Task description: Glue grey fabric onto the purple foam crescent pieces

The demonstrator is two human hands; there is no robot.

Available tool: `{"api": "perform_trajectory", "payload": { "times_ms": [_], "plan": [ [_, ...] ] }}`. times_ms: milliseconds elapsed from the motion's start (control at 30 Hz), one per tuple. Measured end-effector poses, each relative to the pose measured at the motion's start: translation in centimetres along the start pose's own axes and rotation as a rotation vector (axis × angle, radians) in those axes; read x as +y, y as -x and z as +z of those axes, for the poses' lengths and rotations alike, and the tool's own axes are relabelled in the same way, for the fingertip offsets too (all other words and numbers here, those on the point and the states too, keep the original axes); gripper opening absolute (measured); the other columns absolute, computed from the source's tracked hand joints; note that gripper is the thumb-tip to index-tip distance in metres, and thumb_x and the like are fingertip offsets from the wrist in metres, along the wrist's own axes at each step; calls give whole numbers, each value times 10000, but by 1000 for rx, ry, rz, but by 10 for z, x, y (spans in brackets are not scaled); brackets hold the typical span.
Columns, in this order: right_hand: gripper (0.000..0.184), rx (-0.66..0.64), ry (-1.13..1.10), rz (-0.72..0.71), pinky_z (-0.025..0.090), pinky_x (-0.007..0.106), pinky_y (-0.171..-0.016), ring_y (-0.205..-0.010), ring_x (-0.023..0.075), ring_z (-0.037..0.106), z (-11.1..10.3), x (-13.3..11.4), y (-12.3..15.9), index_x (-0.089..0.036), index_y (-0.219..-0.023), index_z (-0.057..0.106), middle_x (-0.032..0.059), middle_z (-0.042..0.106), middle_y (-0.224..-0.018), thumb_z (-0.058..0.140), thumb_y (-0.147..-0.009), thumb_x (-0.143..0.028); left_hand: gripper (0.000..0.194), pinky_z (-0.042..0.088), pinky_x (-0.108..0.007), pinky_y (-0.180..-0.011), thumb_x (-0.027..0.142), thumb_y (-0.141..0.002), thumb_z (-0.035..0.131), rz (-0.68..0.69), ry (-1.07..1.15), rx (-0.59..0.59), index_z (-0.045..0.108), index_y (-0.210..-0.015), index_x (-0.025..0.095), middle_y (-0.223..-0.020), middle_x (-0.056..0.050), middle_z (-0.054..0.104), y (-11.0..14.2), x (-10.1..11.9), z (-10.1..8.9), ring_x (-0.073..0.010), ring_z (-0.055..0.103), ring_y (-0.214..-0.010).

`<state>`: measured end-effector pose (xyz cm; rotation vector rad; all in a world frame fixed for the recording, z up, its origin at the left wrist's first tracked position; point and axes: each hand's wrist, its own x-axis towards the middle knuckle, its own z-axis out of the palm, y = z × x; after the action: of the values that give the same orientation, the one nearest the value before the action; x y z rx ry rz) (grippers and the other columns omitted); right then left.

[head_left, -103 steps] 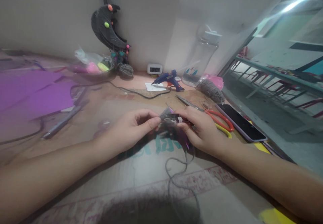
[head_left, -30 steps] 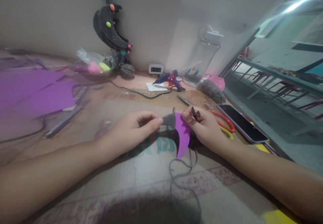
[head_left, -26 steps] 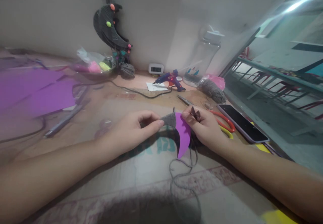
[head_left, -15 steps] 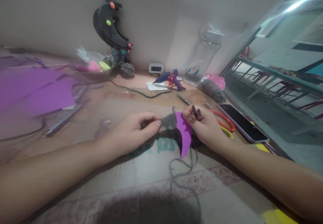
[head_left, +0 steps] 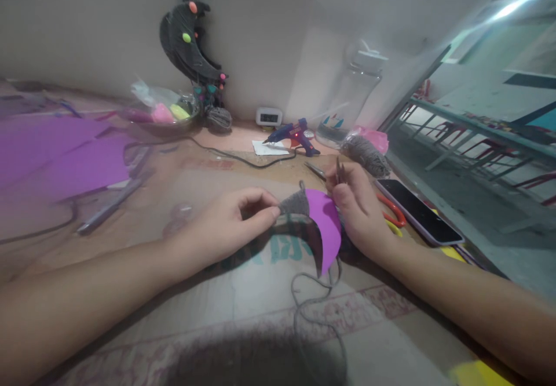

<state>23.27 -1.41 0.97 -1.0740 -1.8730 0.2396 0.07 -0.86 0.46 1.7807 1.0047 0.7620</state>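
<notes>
My left hand (head_left: pixel 243 221) pinches the left tip of a purple crescent cutout (head_left: pixel 326 224) between thumb and fingers. Grey yarn (head_left: pixel 295 203) is wound tightly around that end, and a small loop of it sticks up at the top. The rest of the crescent is bare and curves down to a point on the right. Beside its right edge, my right hand (head_left: pixel 358 206) has its fingers curled in with thumb close to them; dark pointed tips show there, and what they hold is hidden. Loose yarn trails from below this hand across the table.
Orange-and-yellow-handled scissors (head_left: pixel 393 209) and a phone (head_left: pixel 419 212) lie at right. Behind are a glue gun (head_left: pixel 295 135), a small clock (head_left: pixel 268 117), a clear bottle (head_left: pixel 351 99) and a yarn ball (head_left: pixel 367 155). Purple sheets (head_left: pixel 65 157) and a bowl (head_left: pixel 160 128) are at left.
My right hand has come off the crescent's upper edge and moved slightly up and right. More of the purple face shows, and the crescent has shifted a little right in my left hand.
</notes>
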Motion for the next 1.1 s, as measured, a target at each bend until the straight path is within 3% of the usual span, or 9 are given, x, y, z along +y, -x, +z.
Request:
{"api": "perform_trajectory", "payload": {
  "times_ms": [67, 133, 233, 500, 1100],
  "plan": [
    [311, -2, 87, -194, 424, 295, -647, -726, 154, 496, -5, -4, 2, -188, -1087, 494, 38, 511, -861, 328, -991, -434, 236, 408, -234, -555, 395, -878, 519, -17, 26, 18, 619, -800, 195, -685, 18, 619, -1, 0, 0, -129, 546, -618],
    [311, -84, 210, -381, 414, 294, -640, -710, 158, 495, -8, -11, 5, -178, -1100, 510, 38, 519, -822, 318, -1001, -402, 252, 409, -235, -558, 403, -879, 518, -18, 34, 17, 620, -799, 187, -690, 11, 625, -2, 0, -1, -129, 546, -618],
    [325, -213, 354, -535, 407, 288, -627, -701, 167, 520, -8, -18, 8, -146, -1084, 536, 49, 564, -793, 338, -1001, -391, 244, 422, -237, -581, 395, -871, 540, 13, 35, 25, 639, -810, 180, -723, 0, 640, -2, 0, -1, -135, 559, -651],
    [400, -245, 559, -414, 382, 274, -576, -653, 175, 563, -4, -13, 1, -111, -999, 624, 61, 623, -734, 299, -1016, -342, 223, 425, -229, -565, 389, -861, 577, 34, 98, 19, 656, -816, 185, -712, 6, 641, -1, 1, 0, -120, 552, -634],
    [365, -303, 567, -387, 392, 280, -604, -696, 186, 578, -3, -15, 1, -117, -1028, 617, 62, 640, -767, 333, -1009, -345, 240, 432, -237, -580, 414, -874, 563, 14, 75, 28, 627, -816, 190, -706, 15, 629, 2, 0, 1, -121, 554, -639]
  ]
}}
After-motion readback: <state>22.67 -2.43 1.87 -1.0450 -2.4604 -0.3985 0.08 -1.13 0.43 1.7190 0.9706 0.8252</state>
